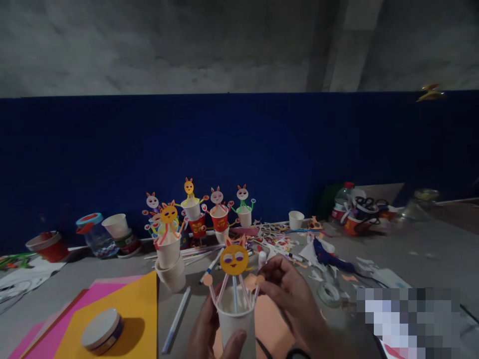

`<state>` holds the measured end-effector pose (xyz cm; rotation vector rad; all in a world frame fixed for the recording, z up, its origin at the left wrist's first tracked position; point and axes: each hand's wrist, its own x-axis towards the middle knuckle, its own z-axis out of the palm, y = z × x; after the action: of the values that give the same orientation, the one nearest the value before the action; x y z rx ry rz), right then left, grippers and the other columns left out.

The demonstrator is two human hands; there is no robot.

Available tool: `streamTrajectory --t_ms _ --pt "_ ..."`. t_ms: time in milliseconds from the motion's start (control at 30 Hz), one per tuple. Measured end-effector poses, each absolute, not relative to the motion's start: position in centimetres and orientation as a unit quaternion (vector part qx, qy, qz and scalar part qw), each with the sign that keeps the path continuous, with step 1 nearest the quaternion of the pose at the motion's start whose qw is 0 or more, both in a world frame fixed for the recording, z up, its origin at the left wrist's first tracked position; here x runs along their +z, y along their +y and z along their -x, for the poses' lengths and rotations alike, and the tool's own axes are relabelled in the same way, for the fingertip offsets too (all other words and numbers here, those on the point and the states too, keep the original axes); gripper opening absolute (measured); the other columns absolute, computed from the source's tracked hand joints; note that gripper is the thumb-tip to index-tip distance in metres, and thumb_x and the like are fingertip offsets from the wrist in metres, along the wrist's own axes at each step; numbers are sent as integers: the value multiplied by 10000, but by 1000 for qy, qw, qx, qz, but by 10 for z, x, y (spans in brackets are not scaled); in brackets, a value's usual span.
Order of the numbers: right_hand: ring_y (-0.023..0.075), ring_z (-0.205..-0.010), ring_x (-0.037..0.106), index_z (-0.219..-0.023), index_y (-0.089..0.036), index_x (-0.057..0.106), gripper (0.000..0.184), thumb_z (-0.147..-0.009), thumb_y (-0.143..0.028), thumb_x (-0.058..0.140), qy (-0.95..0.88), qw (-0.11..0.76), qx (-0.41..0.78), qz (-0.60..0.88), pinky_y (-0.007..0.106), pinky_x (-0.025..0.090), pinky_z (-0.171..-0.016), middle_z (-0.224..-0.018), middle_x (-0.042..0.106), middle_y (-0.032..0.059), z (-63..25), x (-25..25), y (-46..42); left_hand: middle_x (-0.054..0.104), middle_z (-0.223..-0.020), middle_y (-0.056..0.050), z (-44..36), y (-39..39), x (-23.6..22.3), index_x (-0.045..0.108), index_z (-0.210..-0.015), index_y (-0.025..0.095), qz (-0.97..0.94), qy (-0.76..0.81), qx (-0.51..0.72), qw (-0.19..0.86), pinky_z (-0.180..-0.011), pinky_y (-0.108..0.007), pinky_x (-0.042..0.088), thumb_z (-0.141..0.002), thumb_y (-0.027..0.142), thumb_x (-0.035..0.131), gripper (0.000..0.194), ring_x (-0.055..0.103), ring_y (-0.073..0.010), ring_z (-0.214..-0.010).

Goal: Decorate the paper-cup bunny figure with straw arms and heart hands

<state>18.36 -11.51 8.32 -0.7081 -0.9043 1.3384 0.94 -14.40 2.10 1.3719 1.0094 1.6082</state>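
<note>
My left hand (213, 331) is wrapped round a white paper cup (236, 324) at the bottom middle, thumb across its front. A straw puppet stands in the cup, with a round orange paper face (234, 259) with ears on top and thin straw arms. My right hand (290, 294) reaches in from the right, its fingertips pinched on the small round paper end of the puppet's right arm (259, 280). Behind stand several finished cup puppets (194, 209) in white and red cups.
Orange and pink paper sheets (112, 314) with a round tape tin (101, 329) lie at the left. A stack of white cups (170, 264), loose straws, paper scraps, a blue glue gun (329, 257), a tape roll (329, 294), jars and a bottle crowd the grey table.
</note>
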Motion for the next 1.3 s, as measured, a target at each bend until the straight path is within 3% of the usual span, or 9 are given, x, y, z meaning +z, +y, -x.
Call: streamTrajectory --t_ms 133,433,567,767,933,1133,1300 --pt "143 -746 585 -857 -212 625 381 -666 -360 919 -396 642 574 318 260 478 -697 -790 665 -18 -181 80 -115 644 -1429 -115 -10 -145 22 543 -1398 246 -546 404 625 384 -1040 -421 535 -810 542 721 682 611 -360 -1283" --pt "169 -816 588 -954 -223 662 396 -681 -379 903 -414 635 567 323 271 464 -742 -854 666 -6 -179 80 -118 652 -1428 -45 -8 -145 21 554 -1384 314 -553 381 637 379 -1032 -325 532 -816 471 753 622 622 -292 -1281" --pt "153 -773 568 -921 -217 641 356 -717 -384 880 -426 629 559 333 260 437 -707 -810 645 -18 -180 77 -117 641 -1437 -77 -10 -145 22 554 -1384 267 -542 385 641 383 -1038 -333 529 -818 485 747 637 617 -293 -1287" --pt "165 -801 579 -1010 -223 634 414 -724 -408 869 -422 625 569 329 279 446 -737 -838 643 -16 -179 73 -116 680 -1397 -29 -9 -144 21 600 -1356 316 -545 366 648 387 -996 -215 524 -796 439 790 604 671 -238 -1222" --pt "160 -790 577 -979 -219 641 356 -758 -411 844 -433 628 548 342 273 446 -732 -818 637 -19 -179 70 -116 661 -1421 -23 -8 -144 14 592 -1368 343 -535 373 657 378 -996 -227 528 -791 398 805 617 662 -250 -1234" --pt "160 -782 577 -1044 -225 641 463 -714 -457 868 -430 614 565 344 273 457 -734 -816 638 -21 -180 71 -118 667 -1414 -19 -8 -146 14 607 -1349 358 -533 371 650 394 -944 -251 569 -781 434 804 607 686 -269 -1199" --pt "150 -771 576 -1011 -223 645 443 -722 -480 862 -442 618 551 344 261 461 -719 -806 628 -23 -179 68 -116 671 -1406 -53 -6 -145 10 612 -1342 326 -524 380 646 404 -965 -269 557 -740 412 842 650 675 -288 -1214"
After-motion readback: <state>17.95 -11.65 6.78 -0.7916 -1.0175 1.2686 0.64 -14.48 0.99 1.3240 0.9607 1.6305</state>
